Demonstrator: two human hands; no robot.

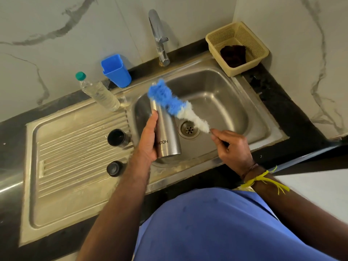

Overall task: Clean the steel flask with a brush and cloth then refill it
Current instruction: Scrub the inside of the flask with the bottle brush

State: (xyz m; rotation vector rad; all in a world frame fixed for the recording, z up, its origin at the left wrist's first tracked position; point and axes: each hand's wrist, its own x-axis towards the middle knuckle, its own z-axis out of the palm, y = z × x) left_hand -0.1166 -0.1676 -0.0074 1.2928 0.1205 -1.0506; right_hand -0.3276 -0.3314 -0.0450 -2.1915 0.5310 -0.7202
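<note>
My left hand (148, 138) grips the steel flask (166, 134) around its lower body and holds it tilted over the sink basin (222, 102), mouth pointing away. My right hand (231, 146) pinches the thin handle of a bottle brush (175, 104) with blue and white bristles. The brush lies across the flask's upper part, outside the mouth, its blue tip near the neck. Two black flask caps (118, 138) (114, 168) stand on the drainboard to the left. A dark brown cloth (233, 55) lies in a cream basket (261, 51) at the back right.
A chrome tap (159, 38) rises behind the basin. A blue plastic holder (116, 71) and a clear water bottle with a green cap (98, 92) stand at the back left. The ribbed steel drainboard (75, 157) stretches left. Marble walls close in the back and right.
</note>
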